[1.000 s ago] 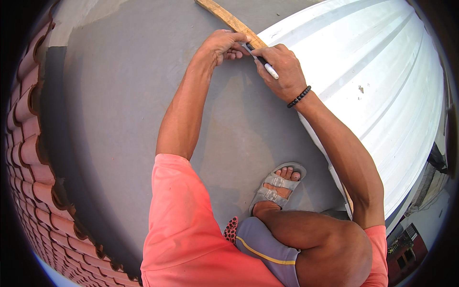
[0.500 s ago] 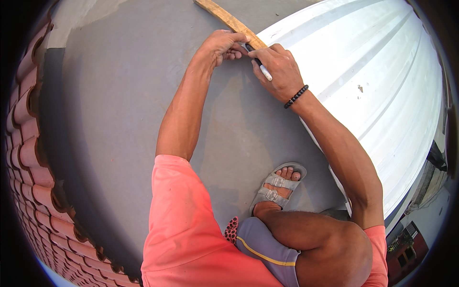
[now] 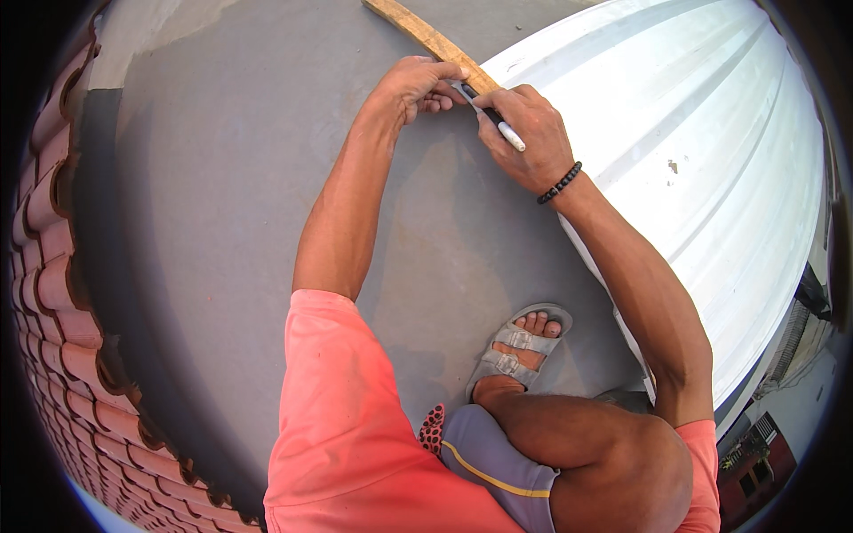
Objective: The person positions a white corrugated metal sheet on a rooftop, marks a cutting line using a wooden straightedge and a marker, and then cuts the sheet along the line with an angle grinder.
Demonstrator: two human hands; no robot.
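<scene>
My right hand (image 3: 529,138), with a black bead bracelet at its wrist, is closed on a black and white marker (image 3: 510,133). It is over the long wooden batten (image 3: 409,25) that lies along the edge of the white ribbed metal sheet (image 3: 693,160). Just up and left of it, my left hand (image 3: 413,89) has its fingers curled at the batten's near side, around the marker's far end. A thin grey piece (image 3: 466,95) lies beside the marker between my hands; I cannot make out what it is.
Red roof tiles (image 3: 62,302) run along the left side beside a grey concrete surface (image 3: 222,178). My sandalled foot (image 3: 520,351) and bent knee are below my hands. A house front (image 3: 755,466) shows at the lower right, past the sheet's edge.
My right hand with the marker moved slightly up-left, then back down and right, baring more of the thin grey piece. My left hand stays at the batten.
</scene>
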